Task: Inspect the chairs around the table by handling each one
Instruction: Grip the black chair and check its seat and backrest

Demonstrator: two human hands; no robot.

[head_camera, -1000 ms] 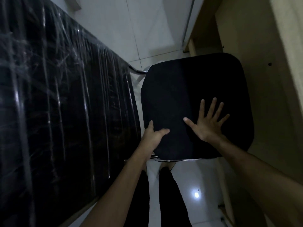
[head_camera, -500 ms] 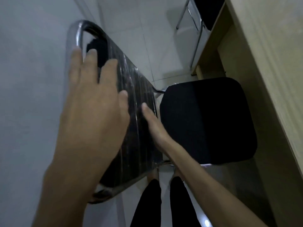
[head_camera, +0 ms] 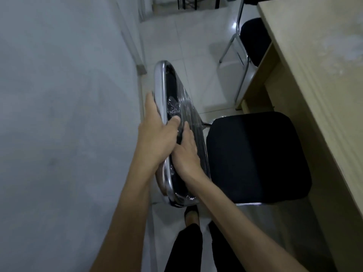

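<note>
A chair with a black padded seat (head_camera: 255,158) stands below me, beside the wooden table (head_camera: 314,75). Its backrest (head_camera: 170,83) is black, wrapped in clear plastic film and edged by a chrome tube. My left hand (head_camera: 157,132) wraps over the chrome top rail, thumb on the front face. My right hand (head_camera: 186,154) lies flat against the front of the backrest, fingers pointing up, just below the left thumb. A second black chair (head_camera: 253,42) with chrome legs stands farther along the table, partly tucked under it.
A grey wall (head_camera: 59,114) runs close along the left, right behind the backrest. White floor tiles (head_camera: 186,46) stretch ahead between wall and table. My legs in dark trousers (head_camera: 186,246) stand just behind the chair.
The view has pulled back and up from the chair. My left hand went from flat on the backrest's rear to gripping its top rail. My right hand stayed flat on the backrest's front.
</note>
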